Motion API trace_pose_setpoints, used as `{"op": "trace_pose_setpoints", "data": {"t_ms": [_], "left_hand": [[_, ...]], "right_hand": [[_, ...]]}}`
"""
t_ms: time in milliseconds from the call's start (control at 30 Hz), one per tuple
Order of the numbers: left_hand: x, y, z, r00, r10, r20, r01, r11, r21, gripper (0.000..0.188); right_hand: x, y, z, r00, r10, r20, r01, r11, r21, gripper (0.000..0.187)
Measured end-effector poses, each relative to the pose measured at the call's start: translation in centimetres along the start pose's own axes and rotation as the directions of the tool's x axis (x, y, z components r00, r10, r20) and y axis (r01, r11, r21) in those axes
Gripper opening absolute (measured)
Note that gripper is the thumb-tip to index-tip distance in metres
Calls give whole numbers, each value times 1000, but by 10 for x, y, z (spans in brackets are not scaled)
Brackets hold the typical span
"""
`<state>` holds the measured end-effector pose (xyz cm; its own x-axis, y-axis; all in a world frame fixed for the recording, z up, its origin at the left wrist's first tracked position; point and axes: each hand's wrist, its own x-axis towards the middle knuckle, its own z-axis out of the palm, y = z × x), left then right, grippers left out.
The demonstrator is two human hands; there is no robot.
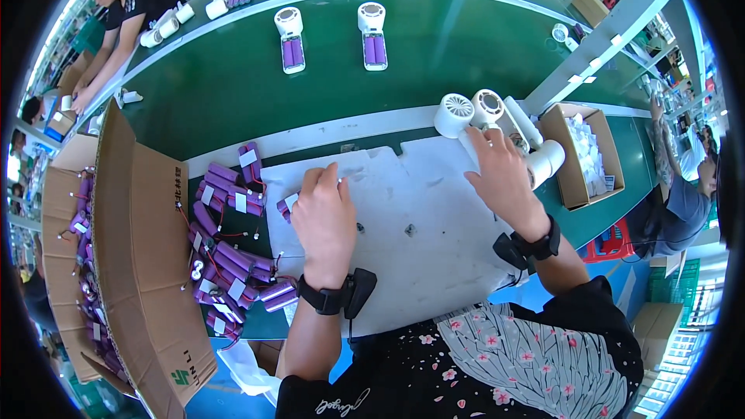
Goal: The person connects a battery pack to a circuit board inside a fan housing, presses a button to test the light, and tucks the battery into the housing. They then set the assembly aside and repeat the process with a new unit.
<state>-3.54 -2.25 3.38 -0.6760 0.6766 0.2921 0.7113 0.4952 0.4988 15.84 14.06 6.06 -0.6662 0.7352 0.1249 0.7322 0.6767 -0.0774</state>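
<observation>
My left hand [324,217] is over the white work mat [388,264], its fingers curled round a purple battery pack [287,206] that shows partly beside the knuckles. The rest of that pack is hidden by the hand. My right hand [503,180] reaches to the mat's far right corner, thumb apart and fingers stretched over a group of white handheld fan bodies. Among these, a round grilled fan head [454,115] and a second fan head [488,105] stand just beyond the fingertips. Another white fan body [545,161] lies to the right of the hand.
Several purple battery packs [233,260] with wires are heaped left of the mat, beside a large cardboard box [151,248] containing more. On the green belt [233,77] lie two open fans [292,46] with batteries. A small carton [578,155] stands right, near a metal post [597,39]. Other people work around.
</observation>
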Motion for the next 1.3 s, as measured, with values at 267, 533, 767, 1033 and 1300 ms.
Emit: {"op": "trace_pose_setpoints", "data": {"t_ms": [267, 533, 767, 1033, 1300], "left_hand": [[5, -8, 6, 968, 118, -221, -148, 981, -123, 16], [-2, 5, 5, 904, 219, -368, -394, 763, -512, 16], [-17, 11, 1, 953, 212, -217, -297, 505, -810, 17], [-18, 23, 5, 954, 281, 102, 91, 50, -995, 22], [0, 12, 14, 849, 391, 354, -62, 740, -670, 29]], "right_hand": [[0, -2, -9, 996, -83, -33, 89, 905, 415, 50], [-27, -22, 23, 948, -127, 292, -179, 546, 818, 50], [-30, -31, -9, 979, -161, 126, 37, 744, 667, 54], [-28, -34, 16, 802, -540, -257, 502, 376, 779, 48], [-24, -5, 41, 989, -102, 111, -78, 284, 956, 25]]}}
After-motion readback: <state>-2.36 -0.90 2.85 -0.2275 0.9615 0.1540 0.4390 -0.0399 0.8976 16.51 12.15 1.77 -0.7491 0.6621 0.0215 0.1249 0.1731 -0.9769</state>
